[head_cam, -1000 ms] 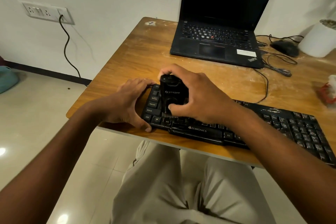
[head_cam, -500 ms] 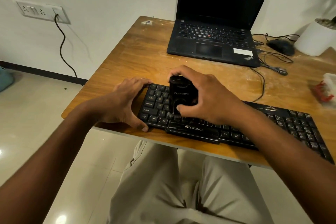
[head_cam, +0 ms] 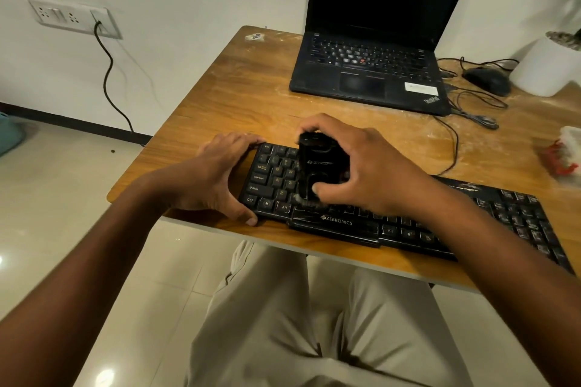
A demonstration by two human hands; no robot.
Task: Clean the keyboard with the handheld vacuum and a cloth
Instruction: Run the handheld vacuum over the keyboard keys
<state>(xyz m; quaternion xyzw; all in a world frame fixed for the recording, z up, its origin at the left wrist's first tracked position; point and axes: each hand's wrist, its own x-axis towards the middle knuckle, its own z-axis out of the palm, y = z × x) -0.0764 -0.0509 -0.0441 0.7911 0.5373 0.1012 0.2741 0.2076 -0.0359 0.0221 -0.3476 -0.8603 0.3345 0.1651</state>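
Right hand [head_cam: 361, 166] fingers curled round black handheld vacuum [head_cam: 320, 166], upright, nozzle down on left keys of keyboard [head_cam: 440, 223]. Left hand [head_cam: 217, 176] fingers and thumb spread wide, clasping keyboard's left end. Keyboard lies along near edge of tabletop [head_cam: 251, 97]. Laptop [head_cam: 371, 72] far, mouse [head_cam: 487, 80] far right.

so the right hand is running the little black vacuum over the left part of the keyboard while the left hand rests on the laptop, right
Not quite. The left hand is not on the laptop; the head view shows it gripping the left end of the keyboard, thumb at the near edge. The rest holds: the right hand holds the little black vacuum over the keyboard's left part.
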